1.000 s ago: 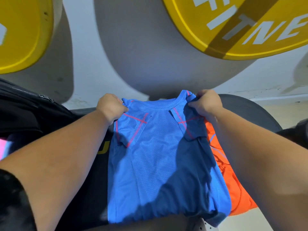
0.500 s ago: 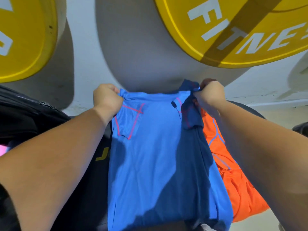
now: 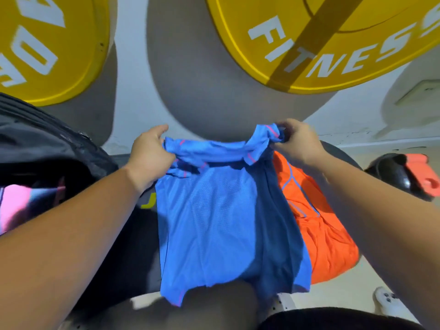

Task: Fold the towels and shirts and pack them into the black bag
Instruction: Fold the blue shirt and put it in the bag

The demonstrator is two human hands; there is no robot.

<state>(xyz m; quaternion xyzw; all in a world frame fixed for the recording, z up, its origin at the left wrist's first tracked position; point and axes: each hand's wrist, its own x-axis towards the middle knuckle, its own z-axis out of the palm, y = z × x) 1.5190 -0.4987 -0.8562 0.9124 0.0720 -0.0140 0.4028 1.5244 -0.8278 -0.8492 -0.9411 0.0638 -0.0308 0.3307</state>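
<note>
Head view: my blue mesh sports shirt hangs in front of me, lifted by its collar end.
At my left sits the black fabric bag; an orange sports shirt lies just right of the blue one. My left hand and right hand, set apart, each bunch a shoulder corner. It seems light, limp and slippery, so I judge corners and seams the best hold.

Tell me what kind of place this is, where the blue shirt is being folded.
Probably a gym. Two big yellow weight plates stand behind: the right plate reads FITNESS, the left plate is cropped. The blue shirt and the orange shirt beside it look like mesh sportswear.
</note>
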